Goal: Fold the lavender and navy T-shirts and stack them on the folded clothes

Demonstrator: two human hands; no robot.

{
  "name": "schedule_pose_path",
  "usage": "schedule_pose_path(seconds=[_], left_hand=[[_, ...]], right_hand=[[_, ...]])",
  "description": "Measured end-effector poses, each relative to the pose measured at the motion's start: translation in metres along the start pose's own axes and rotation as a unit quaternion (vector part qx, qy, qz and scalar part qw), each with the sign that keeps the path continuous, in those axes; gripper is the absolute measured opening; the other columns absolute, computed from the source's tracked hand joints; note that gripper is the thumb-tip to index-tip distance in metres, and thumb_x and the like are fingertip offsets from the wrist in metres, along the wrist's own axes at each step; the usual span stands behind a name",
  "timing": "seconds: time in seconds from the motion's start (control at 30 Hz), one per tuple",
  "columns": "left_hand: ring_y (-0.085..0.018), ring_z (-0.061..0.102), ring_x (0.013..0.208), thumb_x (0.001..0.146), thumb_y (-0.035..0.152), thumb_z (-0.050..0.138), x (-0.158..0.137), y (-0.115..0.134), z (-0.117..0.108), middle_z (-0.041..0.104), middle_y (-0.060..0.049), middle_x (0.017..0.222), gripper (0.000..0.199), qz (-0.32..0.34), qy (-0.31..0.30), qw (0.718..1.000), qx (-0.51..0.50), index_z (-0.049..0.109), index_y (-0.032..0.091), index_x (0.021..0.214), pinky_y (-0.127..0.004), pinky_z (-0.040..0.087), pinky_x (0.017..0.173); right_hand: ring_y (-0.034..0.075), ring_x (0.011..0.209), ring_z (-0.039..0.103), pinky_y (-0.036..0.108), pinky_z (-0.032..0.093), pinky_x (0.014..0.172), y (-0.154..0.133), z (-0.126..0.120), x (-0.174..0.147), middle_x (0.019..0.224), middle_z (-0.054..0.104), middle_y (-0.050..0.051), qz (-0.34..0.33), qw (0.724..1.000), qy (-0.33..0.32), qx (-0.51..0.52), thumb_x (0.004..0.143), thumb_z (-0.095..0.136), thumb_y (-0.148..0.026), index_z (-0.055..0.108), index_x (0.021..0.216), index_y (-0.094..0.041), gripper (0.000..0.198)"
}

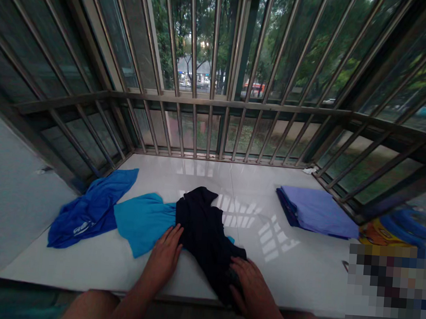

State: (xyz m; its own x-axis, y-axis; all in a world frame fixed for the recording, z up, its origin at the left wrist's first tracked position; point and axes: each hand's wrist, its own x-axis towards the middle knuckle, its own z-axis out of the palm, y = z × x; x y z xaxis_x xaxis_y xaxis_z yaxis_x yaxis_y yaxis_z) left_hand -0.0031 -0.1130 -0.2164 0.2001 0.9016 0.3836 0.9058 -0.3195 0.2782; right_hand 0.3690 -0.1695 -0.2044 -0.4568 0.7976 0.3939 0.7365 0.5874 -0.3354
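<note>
A crumpled black garment [203, 227] lies on the white tiled ledge in front of me. My left hand [166, 248] rests at its left edge, fingers stretched out flat, where it overlaps a light blue cloth garment [141, 217]. At the garment's lower right part, my right hand [253, 284] lies on the fabric with its fingers extended and the thumb apart. A small bit of light blue shows from under the black cloth on its right side. Farther left, a darker blue garment [93, 209] with a white print touches the light blue one.
Folded lavender and navy cloth [319, 210] sits on the right of the ledge [212, 174]. A yellow and blue container [390, 230] stands beyond it, near a pixelated patch. Metal window bars [211, 101] enclose the ledge on three sides. A wall [17, 189] borders the left.
</note>
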Motion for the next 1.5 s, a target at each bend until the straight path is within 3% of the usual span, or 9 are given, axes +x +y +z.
schedule_pose_path(seconds=[0.23, 0.47, 0.57, 0.73, 0.83, 1.1, 1.27, 1.37, 1.5], left_hand=[[-0.03, 0.066, 0.143, 0.108, 0.042, 0.046, 0.006, -0.095, -0.018, 0.061, -0.013, 0.163, 0.053, -0.003, -0.006, 0.998, 0.059, 0.064, 0.022, 0.153, -0.048, 0.057, 0.119], [-0.043, 0.054, 0.152, 0.104, 0.032, 0.04, 0.034, -0.161, -0.065, 0.054, -0.029, 0.164, 0.056, -0.234, -0.024, 0.961, 0.143, 0.066, 0.004, 0.144, -0.062, 0.047, 0.124], [-0.043, 0.056, 0.149, 0.105, 0.033, 0.038, 0.035, -0.131, -0.058, 0.057, -0.03, 0.16, 0.055, -0.226, 0.014, 0.968, 0.107, 0.064, 0.003, 0.143, -0.062, 0.049, 0.122], [-0.033, 0.053, 0.155, 0.104, 0.041, 0.059, 0.021, -0.008, -0.013, 0.055, -0.013, 0.168, 0.062, 0.033, -0.05, 0.996, -0.065, 0.049, 0.023, 0.162, -0.056, 0.046, 0.127], [-0.034, 0.05, 0.157, 0.097, 0.029, 0.066, 0.019, 0.052, 0.001, 0.05, -0.01, 0.172, 0.075, 0.069, -0.094, 0.991, -0.068, 0.041, 0.03, 0.168, -0.062, 0.045, 0.126], [-0.035, 0.032, 0.167, 0.078, 0.002, 0.061, 0.04, 0.101, -0.027, 0.049, -0.009, 0.173, 0.09, 0.14, -0.246, 0.954, -0.098, 0.055, 0.034, 0.162, -0.073, 0.01, 0.136], [-0.036, 0.05, 0.156, 0.09, 0.031, 0.075, 0.022, 0.134, -0.042, 0.058, -0.016, 0.164, 0.067, 0.048, -0.275, 0.917, -0.285, 0.062, 0.024, 0.155, -0.061, 0.029, 0.136], [-0.04, 0.059, 0.147, 0.075, 0.052, 0.092, 0.003, 0.156, -0.047, 0.061, -0.017, 0.162, 0.101, -0.082, -0.287, 0.84, -0.452, 0.052, 0.024, 0.163, -0.055, 0.047, 0.126], [-0.04, 0.07, 0.131, 0.073, 0.064, 0.089, -0.008, 0.162, -0.058, 0.079, -0.015, 0.136, 0.081, -0.279, -0.239, 0.77, -0.522, 0.072, 0.02, 0.139, -0.05, 0.058, 0.112]], right_hand=[[0.025, 0.101, 0.078, 0.04, 0.057, 0.093, 0.005, 0.011, 0.005, 0.108, 0.082, 0.001, 0.083, 0.996, 0.014, -0.037, 0.093, 0.06, -0.009, 0.073, 0.115, -0.031, 0.033], [0.029, 0.101, 0.075, 0.039, 0.056, 0.086, 0.022, -0.019, -0.006, 0.109, 0.081, 0.006, 0.177, 0.982, -0.011, -0.059, 0.092, 0.058, -0.008, 0.074, 0.117, -0.029, 0.037], [0.032, 0.104, 0.073, 0.042, 0.057, 0.086, 0.019, -0.022, -0.011, 0.113, 0.078, 0.01, 0.211, 0.973, 0.024, -0.09, 0.091, 0.058, -0.01, 0.073, 0.126, -0.028, 0.043], [0.032, 0.093, 0.068, 0.04, 0.055, 0.076, 0.011, -0.027, -0.009, 0.102, 0.071, 0.01, 0.269, 0.952, 0.019, -0.144, 0.092, 0.061, -0.013, 0.075, 0.109, -0.028, 0.027], [0.031, 0.098, 0.068, 0.041, 0.056, 0.081, 0.006, -0.035, -0.003, 0.107, 0.071, 0.01, 0.263, 0.958, -0.005, -0.112, 0.091, 0.06, -0.012, 0.072, 0.106, -0.027, 0.026], [0.038, 0.125, 0.07, 0.049, 0.056, 0.101, 0.004, -0.043, 0.02, 0.136, 0.07, 0.025, 0.438, 0.898, -0.03, -0.021, 0.104, 0.05, -0.037, 0.061, 0.137, -0.011, 0.043], [0.028, 0.103, 0.076, 0.039, 0.058, 0.095, -0.026, -0.054, 0.044, 0.107, 0.08, 0.01, 0.392, 0.896, -0.003, 0.208, 0.102, 0.05, -0.038, 0.069, 0.114, -0.021, 0.028], [0.026, 0.109, 0.075, 0.038, 0.059, 0.1, -0.072, -0.066, 0.047, 0.115, 0.079, 0.007, 0.301, 0.896, -0.011, 0.325, 0.107, 0.052, -0.046, 0.07, 0.126, -0.024, 0.034], [0.024, 0.131, 0.069, 0.044, 0.051, 0.119, -0.116, -0.087, 0.043, 0.136, 0.076, 0.007, 0.207, 0.897, -0.078, 0.382, 0.114, 0.044, -0.041, 0.062, 0.15, -0.031, 0.042]])
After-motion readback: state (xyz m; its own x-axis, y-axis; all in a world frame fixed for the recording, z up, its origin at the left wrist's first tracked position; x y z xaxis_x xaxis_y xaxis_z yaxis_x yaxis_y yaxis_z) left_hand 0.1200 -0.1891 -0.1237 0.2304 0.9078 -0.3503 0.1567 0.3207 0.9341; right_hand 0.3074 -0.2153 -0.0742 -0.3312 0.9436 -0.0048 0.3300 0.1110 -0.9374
